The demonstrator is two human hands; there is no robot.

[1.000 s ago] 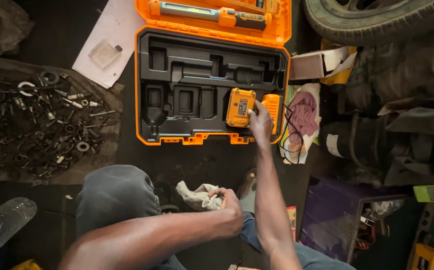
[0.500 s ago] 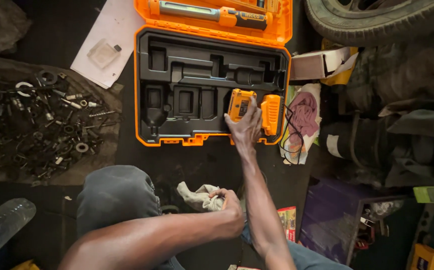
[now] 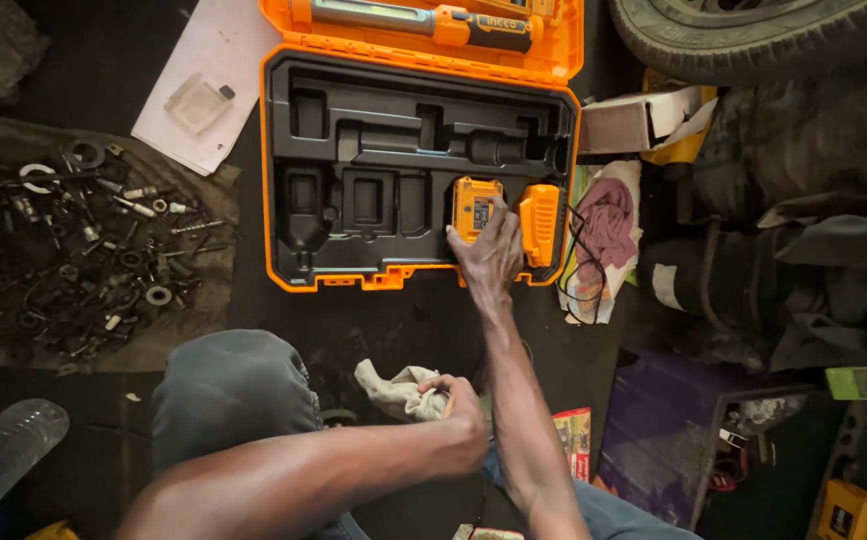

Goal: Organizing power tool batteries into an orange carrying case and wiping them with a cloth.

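Observation:
An open orange tool case with a black moulded insert lies on the dark floor in front of me. Two orange battery packs sit in its lower right corner. My right hand reaches forward and grips the lower end of the left battery pack, with the second pack just to its right. My left hand is near my knee, closed on a crumpled pale rag.
A dark cloth strewn with bolts, washers and nuts lies at the left. White paper with a small clear box is beside the case. A tyre is at the top right, a purple rag and cable right of the case, a plastic bottle lower left.
My right hand has shifted left from the case's right edge onto the left battery pack, which now sits lower in the insert. My left hand stays on the rag.

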